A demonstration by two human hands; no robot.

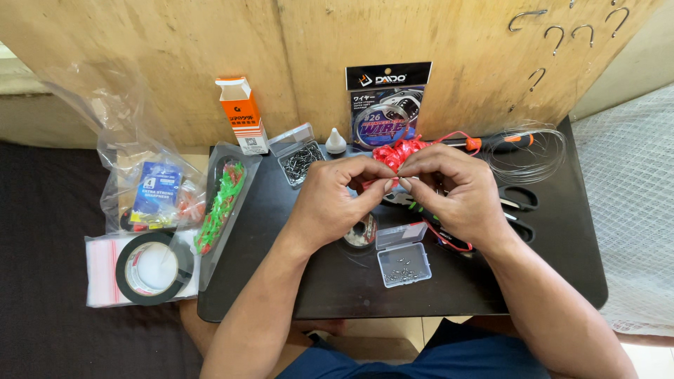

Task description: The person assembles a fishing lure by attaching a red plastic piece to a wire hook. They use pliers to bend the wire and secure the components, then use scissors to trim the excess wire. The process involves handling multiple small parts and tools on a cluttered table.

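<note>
Red frilly lure piece is pinched between your left hand & right hand fingertips, above the small clear box of crimps. Looks mid-assembly, not finished; wire coil back-right of box untouched, scissors right of it idle.

Both forearms are converging; left hand and right hand are meeting, fingertips pinching together, knuckles upward.
</note>
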